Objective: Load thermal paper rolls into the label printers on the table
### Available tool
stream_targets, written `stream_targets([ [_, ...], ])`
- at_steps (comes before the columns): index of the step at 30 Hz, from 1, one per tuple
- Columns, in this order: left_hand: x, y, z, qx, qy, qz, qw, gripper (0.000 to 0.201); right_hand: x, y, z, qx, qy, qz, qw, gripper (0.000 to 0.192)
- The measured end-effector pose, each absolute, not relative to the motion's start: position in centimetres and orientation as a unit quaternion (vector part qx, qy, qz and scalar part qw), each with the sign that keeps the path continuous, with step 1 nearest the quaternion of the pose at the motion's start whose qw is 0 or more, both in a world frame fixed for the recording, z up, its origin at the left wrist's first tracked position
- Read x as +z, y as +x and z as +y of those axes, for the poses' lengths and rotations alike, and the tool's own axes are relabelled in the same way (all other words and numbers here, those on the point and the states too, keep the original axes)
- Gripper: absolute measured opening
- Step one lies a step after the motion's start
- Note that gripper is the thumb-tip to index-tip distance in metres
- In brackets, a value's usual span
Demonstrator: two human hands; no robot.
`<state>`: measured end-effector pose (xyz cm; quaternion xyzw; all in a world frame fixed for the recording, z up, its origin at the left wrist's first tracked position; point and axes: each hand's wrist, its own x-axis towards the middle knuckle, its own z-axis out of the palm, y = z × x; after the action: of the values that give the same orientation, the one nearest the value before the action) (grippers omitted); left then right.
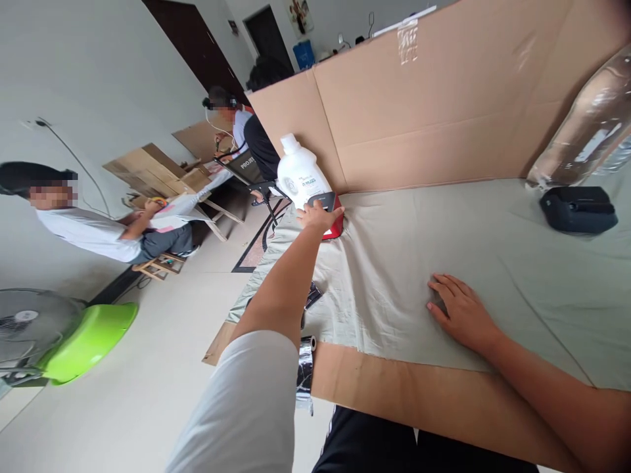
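Note:
My left hand (318, 215) reaches far out to the table's left end and rests on top of a small red and black device (331, 209), fingers laid over it. Right behind the device stands a white plastic jug (300, 172) with a cap and a label. My right hand (457, 309) lies flat, palm down, on the pale green cloth (409, 249) that covers the table. It holds nothing.
A tall cardboard screen (419, 98) walls the table's far side. A black case (578, 209) and a clear plastic bottle (586, 125) lie at the right. Bare cardboard (394, 387) edges the near side. Two seated people work at the left; a green basin (86, 341) and a fan (24, 328) stand on the floor.

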<state>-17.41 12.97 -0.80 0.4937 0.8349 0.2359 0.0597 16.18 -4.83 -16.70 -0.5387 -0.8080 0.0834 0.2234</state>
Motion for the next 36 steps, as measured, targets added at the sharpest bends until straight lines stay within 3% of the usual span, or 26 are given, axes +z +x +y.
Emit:
stream_targets([
  [6,-3.2,-18.8,15.0,0.307,0.396,0.856,0.127,0.102,-16.1,16.0,-4.9,0.102,-0.539,-0.807,0.219,0.046],
  [17,0.2,-14.5,11.8,0.233,0.461,0.848,0.115,0.078,-15.5,16.1,-4.8,0.163,-0.536,-0.795,0.232,0.044],
  [23,2.2,-7.2,4.1,0.243,0.598,0.749,0.149,0.063,-15.4,17.1,-4.3,0.244,-0.530,-0.733,0.350,0.058],
  [27,0.6,-3.0,-1.3,0.293,0.621,0.692,0.222,0.059,-15.4,17.6,-4.3,0.349,-0.485,-0.688,0.413,0.074],
  [32,-3.2,-0.2,-6.6,0.438,0.583,0.640,0.241,0.066,-15.4,17.6,-4.4,0.432,-0.424,-0.647,0.464,0.090],
  [36,-5.1,1.0,-10.2,0.387,0.603,0.668,0.201,0.080,-14.7,17.8,-4.2,0.429,-0.431,-0.631,0.482,0.086],
])
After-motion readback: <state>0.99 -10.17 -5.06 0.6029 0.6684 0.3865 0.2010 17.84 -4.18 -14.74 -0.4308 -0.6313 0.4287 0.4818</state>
